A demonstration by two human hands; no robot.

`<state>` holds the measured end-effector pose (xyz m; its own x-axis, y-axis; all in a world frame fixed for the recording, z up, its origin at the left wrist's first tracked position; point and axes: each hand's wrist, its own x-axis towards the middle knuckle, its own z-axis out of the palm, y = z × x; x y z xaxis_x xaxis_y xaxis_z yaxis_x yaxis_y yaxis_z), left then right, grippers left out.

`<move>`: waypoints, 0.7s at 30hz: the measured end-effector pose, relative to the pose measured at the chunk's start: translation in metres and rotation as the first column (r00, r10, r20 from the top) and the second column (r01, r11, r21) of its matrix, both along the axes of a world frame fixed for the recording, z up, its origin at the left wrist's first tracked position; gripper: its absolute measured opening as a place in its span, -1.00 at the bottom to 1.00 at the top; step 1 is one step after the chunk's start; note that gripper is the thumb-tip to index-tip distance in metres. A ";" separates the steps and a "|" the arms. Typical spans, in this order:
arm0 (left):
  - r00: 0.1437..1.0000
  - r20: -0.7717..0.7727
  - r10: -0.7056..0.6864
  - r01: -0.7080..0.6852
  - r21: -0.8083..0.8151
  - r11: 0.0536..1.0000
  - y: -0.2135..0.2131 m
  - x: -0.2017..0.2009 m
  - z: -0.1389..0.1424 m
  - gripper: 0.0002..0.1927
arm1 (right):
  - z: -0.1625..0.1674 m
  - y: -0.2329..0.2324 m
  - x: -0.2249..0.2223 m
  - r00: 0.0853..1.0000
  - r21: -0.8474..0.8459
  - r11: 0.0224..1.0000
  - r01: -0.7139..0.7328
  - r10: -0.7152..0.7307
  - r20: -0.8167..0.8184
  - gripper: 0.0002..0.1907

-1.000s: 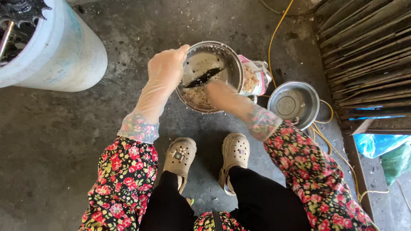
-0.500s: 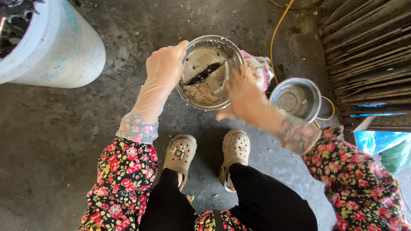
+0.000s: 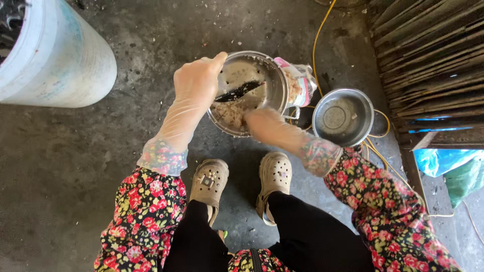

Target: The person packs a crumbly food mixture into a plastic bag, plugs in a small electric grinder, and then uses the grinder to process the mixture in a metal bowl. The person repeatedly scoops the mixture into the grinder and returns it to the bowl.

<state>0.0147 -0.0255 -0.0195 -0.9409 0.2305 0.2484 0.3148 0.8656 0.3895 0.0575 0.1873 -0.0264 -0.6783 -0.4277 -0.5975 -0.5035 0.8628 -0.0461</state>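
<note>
Left hand (image 3: 196, 80) fingers clamp rim of tilted steel bowl (image 3: 272, 75); right hand (image 3: 264, 123) blurred at near rim, finger spread unclear. Dark utensil (image 3: 239, 91) lies diagonally inside, between hands.

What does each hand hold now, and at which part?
The left hand holds the metal bowl by its left rim. The right hand is blurred at the bowl's near edge; whether it holds anything cannot be told.

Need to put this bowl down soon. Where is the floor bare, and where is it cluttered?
Bare concrete floor lies between the white barrel and the left hand. It is crowded right of the metal bowl: a plastic bag, an empty pot and yellow cable.
</note>
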 end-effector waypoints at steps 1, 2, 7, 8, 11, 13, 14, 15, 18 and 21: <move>1.000 -0.027 -0.002 0.002 0.017 1.000 0.000 -0.002 0.000 -0.66 | -0.002 -0.001 -0.005 1.000 -0.076 0.997 0.005 -0.007 -0.014 -0.77; 0.999 -0.044 -0.001 0.002 0.032 0.999 -0.001 -0.001 -0.001 -0.66 | -0.004 -0.003 -0.009 0.965 -0.104 0.989 -0.103 0.074 -0.253 -0.76; 1.000 -0.028 -0.005 0.006 0.031 1.000 -0.004 -0.004 -0.004 -0.67 | -0.032 -0.014 -0.037 0.704 -0.015 0.894 -0.447 0.341 -0.623 -0.78; 1.000 -0.018 -0.001 0.001 0.028 1.000 -0.005 -0.003 -0.004 -0.67 | -0.039 -0.015 -0.043 0.743 -0.047 0.907 -0.419 0.313 -0.592 -0.77; 1.000 -0.019 0.008 -0.008 0.029 1.000 -0.004 -0.003 -0.004 -0.69 | -0.054 -0.013 -0.054 0.810 -0.101 0.933 -0.344 0.241 -0.534 -0.73; 1.000 -0.028 0.010 -0.009 0.026 1.000 -0.004 -0.004 -0.004 -0.70 | -0.052 -0.012 -0.053 0.788 -0.086 0.951 -0.297 0.193 -0.585 -0.69; 1.000 -0.024 0.012 -0.012 0.023 1.000 -0.003 -0.004 -0.005 -0.71 | -0.046 -0.012 -0.050 0.765 -0.081 0.954 -0.288 0.178 -0.619 -0.71; 1.000 -0.021 0.015 -0.014 0.021 1.000 -0.003 -0.004 -0.005 -0.71 | -0.038 -0.012 -0.045 0.740 -0.077 0.957 -0.279 0.164 -0.652 -0.74; 1.000 -0.028 0.010 -0.009 0.039 0.999 -0.006 -0.003 -0.006 -0.73 | -0.002 -0.013 -0.025 0.946 -0.095 0.992 -0.077 0.042 -0.321 -0.80; 1.000 0.000 0.021 -0.021 0.022 1.000 -0.007 -0.003 -0.006 -0.75 | 0.026 -0.011 -0.006 0.987 -0.418 0.904 0.094 -0.030 0.156 -0.75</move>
<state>0.0118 -0.0324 -0.0256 -0.9455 0.2053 0.2529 0.2967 0.8632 0.4084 0.0518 0.1762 -0.0002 -0.6329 -0.6211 -0.4622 -0.4101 0.7753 -0.4803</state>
